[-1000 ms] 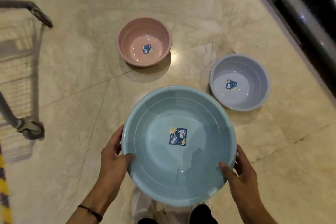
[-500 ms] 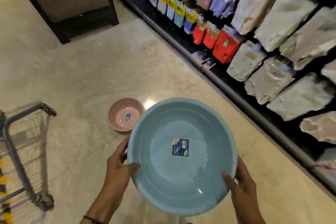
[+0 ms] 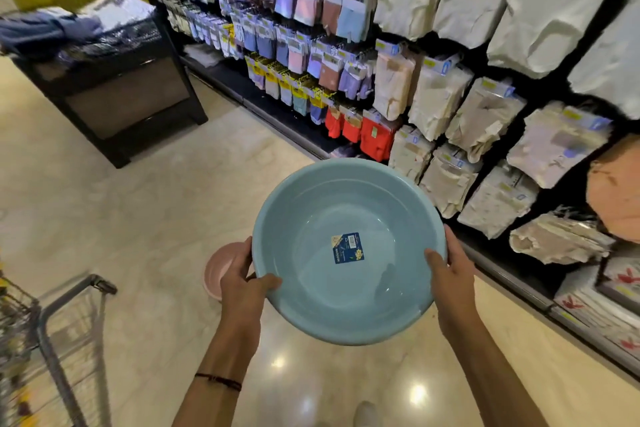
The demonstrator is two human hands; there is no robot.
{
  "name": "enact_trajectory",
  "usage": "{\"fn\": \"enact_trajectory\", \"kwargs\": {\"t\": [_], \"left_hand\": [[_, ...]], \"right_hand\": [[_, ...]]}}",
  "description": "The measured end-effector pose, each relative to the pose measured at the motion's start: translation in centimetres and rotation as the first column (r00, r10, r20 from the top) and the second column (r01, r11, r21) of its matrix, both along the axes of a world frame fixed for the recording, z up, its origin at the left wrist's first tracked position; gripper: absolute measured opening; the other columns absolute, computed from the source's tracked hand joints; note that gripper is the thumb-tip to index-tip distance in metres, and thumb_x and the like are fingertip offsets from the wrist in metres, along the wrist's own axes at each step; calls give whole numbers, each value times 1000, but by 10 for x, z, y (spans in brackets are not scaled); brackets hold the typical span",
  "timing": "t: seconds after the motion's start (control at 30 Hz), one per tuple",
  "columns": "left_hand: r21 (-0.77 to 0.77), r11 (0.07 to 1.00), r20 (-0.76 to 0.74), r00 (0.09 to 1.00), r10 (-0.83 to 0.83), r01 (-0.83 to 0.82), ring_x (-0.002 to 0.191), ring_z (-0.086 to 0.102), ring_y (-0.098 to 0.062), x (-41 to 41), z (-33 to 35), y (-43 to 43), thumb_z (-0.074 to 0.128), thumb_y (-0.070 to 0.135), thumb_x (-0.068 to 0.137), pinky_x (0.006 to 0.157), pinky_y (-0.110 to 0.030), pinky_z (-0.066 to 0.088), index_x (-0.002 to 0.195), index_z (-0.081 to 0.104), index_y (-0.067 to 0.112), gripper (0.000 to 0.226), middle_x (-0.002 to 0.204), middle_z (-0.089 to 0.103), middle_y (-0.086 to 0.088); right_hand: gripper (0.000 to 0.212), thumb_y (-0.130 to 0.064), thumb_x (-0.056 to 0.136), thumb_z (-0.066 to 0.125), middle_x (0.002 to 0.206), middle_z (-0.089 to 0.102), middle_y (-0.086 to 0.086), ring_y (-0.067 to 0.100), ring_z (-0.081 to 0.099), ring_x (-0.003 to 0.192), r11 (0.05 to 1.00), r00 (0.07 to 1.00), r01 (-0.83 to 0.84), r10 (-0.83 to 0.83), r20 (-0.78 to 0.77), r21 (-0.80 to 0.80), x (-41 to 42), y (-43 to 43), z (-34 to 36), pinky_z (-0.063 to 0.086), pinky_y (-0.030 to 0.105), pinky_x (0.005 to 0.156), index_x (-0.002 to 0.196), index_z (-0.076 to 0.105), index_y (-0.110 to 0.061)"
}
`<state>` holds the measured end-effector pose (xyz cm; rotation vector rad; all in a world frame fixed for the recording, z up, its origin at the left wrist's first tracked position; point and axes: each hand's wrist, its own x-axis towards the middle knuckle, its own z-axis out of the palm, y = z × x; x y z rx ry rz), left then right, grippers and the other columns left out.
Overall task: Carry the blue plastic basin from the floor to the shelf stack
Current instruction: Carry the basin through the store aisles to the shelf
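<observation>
- Above the floor (image 3: 145,218), chest-high: blue basin (image 3: 348,250) aloft, mouth up, tilted toward the camera.
- Clamped on opposite rims: left hand (image 3: 242,282) and right hand (image 3: 450,274), thumbs inside, equally near.
- No basin stack visible; packaged-goods shelf (image 3: 450,97) ahead-right.

— Held above the floor (image 3: 145,204): blue basin (image 3: 346,274), open side up, sticker (image 3: 348,248) at its centre.
— Gripped how?
— Left hand (image 3: 242,282) on the basin's left rim, right hand (image 3: 450,282) on its right rim, thumbs inside.
— Beside the basin?
— Pink basin (image 3: 220,269) below-left, on the floor.
</observation>
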<state>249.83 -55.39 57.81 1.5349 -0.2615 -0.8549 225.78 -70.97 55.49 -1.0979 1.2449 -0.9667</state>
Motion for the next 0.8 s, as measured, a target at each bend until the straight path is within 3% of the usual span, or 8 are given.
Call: {"fn": "enact_trajectory", "kwargs": {"t": [0.13,0.23,0.33,0.43,0.53,0.8], "left_hand": [[-9,998,-4,999,54,-54,106,71,-31,-13,19,-24,64,-20,72,74,-47,63,133,66,43,88,112,74,28],[-14,995,-10,995,95,-95,113,68,-34,-21,23,-41,63,-18,71,76,-47,62,137,65,42,88,125,71,16],[0,995,-12,995,102,-102,117,64,-35,-23,21,-56,62,-18,73,89,-58,60,132,66,43,85,126,70,14],[13,995,-25,994,104,-104,118,64,-35,-13,11,-73,63,-18,73,96,-61,57,130,66,43,83,125,70,14],[36,995,-18,995,93,-92,118,64,-33,6,-6,-94,64,-19,72,94,-59,58,133,67,39,84,125,70,12],[53,998,-86,996,30,-26,112,68,-26,83,-79,-174,60,-26,70,78,-42,64,129,67,39,88,123,73,13]], "right_hand": [[56,-8,103,50,139,65,-2,26,66,121,1000,1000,5,-5,11,8,-7,-29,19,59,54,97,150,52,-40],[56,-9,102,48,134,67,-3,26,67,116,1000,1000,3,-3,7,-12,-6,-50,25,60,51,94,147,54,-41],[53,-11,101,48,128,68,0,29,68,111,1000,1000,2,-2,-12,11,1,-72,20,62,50,88,143,57,-42],[53,-13,100,49,135,65,3,32,65,118,998,1000,14,-13,-23,58,11,-92,9,58,54,96,145,56,-40],[54,-15,101,50,135,65,0,30,65,118,995,999,19,-14,-51,98,25,-111,-5,55,58,100,147,53,-43],[53,-9,97,59,123,71,-9,26,69,112,987,995,38,-23,-96,159,74,-168,-59,61,53,89,139,61,-42]]}}
